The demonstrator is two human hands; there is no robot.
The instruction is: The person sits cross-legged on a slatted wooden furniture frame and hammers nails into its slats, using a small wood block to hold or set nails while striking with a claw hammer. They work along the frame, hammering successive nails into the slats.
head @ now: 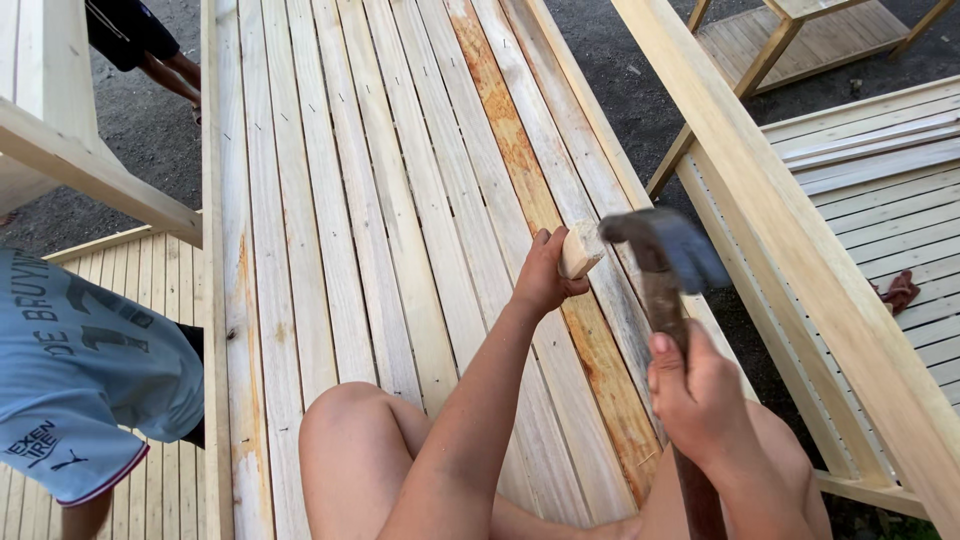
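Holding a small pale wood block [580, 249] against the slatted wooden platform [380, 200], the left hand [545, 275] pinches it between thumb and fingers, with the block's cut end face turned toward the hammer. The block sits over the orange-stained slat [520, 160], right of the platform's middle; its long axis seems to run across the slats, pointing left to right, though the hand hides most of its length. The right hand [700, 400] is wrapped tight around the wooden handle of the hammer [665, 250], whose dark head is blurred just beside the block, nearly touching it. The handle's long axis runs away from the person, up the frame.

Judging by the rows of small nail marks across the slats, the decking looks largely fastened already; the block work is mid-strike. A second person in a grey shirt [80, 370] stands at the left, beside another slatted panel [880, 180] well apart on the right.
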